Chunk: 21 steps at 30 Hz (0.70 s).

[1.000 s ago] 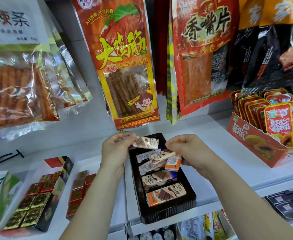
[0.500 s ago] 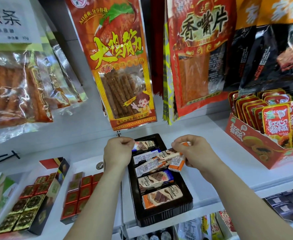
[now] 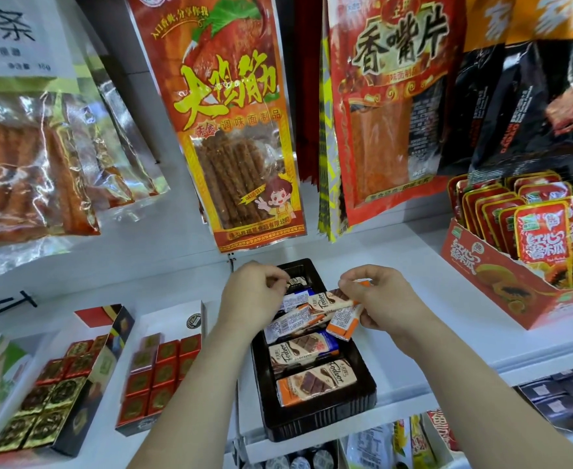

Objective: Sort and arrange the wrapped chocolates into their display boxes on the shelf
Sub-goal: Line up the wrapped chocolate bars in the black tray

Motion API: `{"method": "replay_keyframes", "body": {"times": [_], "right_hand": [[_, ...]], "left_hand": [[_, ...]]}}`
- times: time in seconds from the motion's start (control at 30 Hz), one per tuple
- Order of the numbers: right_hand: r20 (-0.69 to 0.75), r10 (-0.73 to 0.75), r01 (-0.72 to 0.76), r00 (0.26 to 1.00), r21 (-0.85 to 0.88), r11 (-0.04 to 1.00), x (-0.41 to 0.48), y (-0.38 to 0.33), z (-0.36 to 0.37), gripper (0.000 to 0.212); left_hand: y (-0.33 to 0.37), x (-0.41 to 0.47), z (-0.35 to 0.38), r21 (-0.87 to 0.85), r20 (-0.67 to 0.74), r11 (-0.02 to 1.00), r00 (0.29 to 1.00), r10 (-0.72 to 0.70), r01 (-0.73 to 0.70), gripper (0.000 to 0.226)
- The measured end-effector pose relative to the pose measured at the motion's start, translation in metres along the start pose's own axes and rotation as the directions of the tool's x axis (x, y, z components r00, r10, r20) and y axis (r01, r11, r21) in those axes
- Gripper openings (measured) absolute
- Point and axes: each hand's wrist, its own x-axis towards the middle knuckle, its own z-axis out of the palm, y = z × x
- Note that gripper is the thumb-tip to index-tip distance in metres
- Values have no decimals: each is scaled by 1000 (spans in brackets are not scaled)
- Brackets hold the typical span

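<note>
A black plastic display tray sits on the white shelf and holds several wrapped chocolate bars. An orange-ended bar lies at the front, with a blue-ended bar behind it. My left hand rests over the tray's back left, fingers curled on a white-wrapped bar at the far end. My right hand pinches a brown-and-white bar and an orange-ended bar above the tray's middle. More loose bars lie slanted beneath them.
Two open boxes of red and gold foil squares stand to the left. A red carton of snack packets sits on the right. Large snack bags hang just behind the tray. The shelf edge runs below the tray's front.
My left hand has lowered the white-wrapped bar into the tray's far end. My right hand stays over the tray's middle with its bars, shifted slightly.
</note>
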Motion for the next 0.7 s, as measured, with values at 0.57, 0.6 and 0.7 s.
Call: {"method": "replay_keyframes", "body": {"times": [0.57,0.6,0.7], "right_hand": [[110,17,-14,994,-34,999,-2,-1,3,9],[112,12,-9,994,-28,1000,-2,-2,3,10],[120,15,-15,993,4,1000,-2,-2,4,12]], "left_hand": [[4,-13,-8,493,263,833,956,133,-251,29],[3,-12,-8,478,267,844,956,124,-243,30],[2,-10,-7,430,282,878,955,88,-208,32]]}}
